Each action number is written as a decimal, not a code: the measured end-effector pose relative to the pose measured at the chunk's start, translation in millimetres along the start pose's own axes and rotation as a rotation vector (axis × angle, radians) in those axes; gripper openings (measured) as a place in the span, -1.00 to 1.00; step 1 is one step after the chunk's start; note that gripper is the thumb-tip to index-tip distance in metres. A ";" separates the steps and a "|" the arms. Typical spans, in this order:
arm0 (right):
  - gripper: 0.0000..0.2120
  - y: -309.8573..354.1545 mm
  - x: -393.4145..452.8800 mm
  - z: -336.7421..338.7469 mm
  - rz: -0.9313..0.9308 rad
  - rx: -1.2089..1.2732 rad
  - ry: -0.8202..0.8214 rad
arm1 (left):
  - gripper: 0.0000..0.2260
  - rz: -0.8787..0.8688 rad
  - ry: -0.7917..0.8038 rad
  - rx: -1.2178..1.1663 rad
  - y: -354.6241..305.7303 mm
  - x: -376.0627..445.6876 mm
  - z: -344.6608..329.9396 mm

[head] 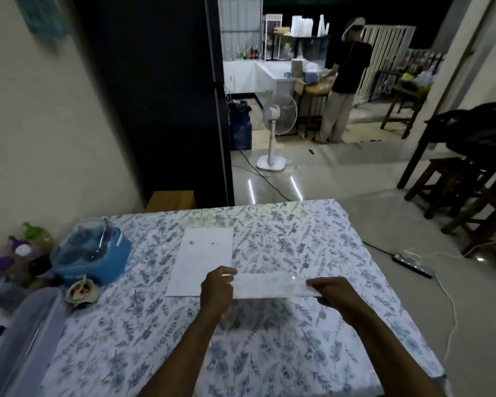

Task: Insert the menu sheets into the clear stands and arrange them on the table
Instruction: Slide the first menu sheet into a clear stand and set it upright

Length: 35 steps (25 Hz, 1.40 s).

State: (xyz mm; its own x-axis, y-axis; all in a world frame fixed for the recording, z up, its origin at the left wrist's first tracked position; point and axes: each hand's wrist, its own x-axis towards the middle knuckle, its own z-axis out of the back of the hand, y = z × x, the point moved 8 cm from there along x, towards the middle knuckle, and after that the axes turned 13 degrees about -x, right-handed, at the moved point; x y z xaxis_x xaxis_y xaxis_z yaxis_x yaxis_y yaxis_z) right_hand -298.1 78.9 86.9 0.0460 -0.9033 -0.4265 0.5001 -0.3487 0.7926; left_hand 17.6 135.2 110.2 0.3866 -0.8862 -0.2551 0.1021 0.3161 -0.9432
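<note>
A clear stand (pixel 269 286) is held a little above the floral tablecloth (pixel 312 245), seen nearly edge-on as a pale see-through strip. My left hand (pixel 218 286) grips its left end and my right hand (pixel 331 290) grips its right end. A white menu sheet (pixel 202 253) lies flat on the table just beyond and to the left of my left hand, with two small red marks near its top. Whether a sheet is inside the stand cannot be told.
A blue lidded container (pixel 92 253), a small bowl (pixel 82 292) and several bottles (pixel 26 247) crowd the table's left edge. A white standing fan (pixel 275 130) is on the floor ahead. A person (pixel 344 81) stands far off. Stools (pixel 455 190) are at the right.
</note>
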 end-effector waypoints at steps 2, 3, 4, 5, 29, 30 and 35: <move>-0.84 12.3 -2.9 11.3 0.027 -0.006 -0.016 | -0.72 0.064 -0.008 -0.175 -7.6 1.4 4.1; -0.87 19.0 -3.2 16.7 0.046 -0.005 -0.024 | -0.77 0.092 -0.025 -0.259 -11.6 3.0 6.6; -0.90 24.4 -2.5 21.8 0.055 -0.005 -0.031 | -0.81 0.107 -0.031 -0.323 -16.3 4.6 7.4; -0.93 29.7 0.7 26.7 0.066 0.000 -0.041 | -0.84 0.108 -0.011 -0.355 -21.9 6.8 5.9; -0.84 28.5 139.7 -20.6 0.241 -0.814 -0.217 | -0.74 -0.193 0.091 0.361 44.3 134.0 -43.7; -0.78 14.8 136.7 -32.6 0.228 -0.836 -0.187 | -0.73 -0.201 0.093 0.360 44.0 132.8 -43.3; -0.69 -19.5 136.5 -50.3 0.176 -0.719 -0.087 | -0.64 -0.239 0.111 0.381 35.7 135.1 -41.2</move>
State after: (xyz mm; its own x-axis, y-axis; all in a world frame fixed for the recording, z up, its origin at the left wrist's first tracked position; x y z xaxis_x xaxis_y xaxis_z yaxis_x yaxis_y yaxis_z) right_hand -258.1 -25.0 -8.7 0.1239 -0.9576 -0.2602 0.9353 0.0251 0.3530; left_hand 35.6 12.8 33.3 0.2123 -0.9739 -0.0806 0.5138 0.1814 -0.8385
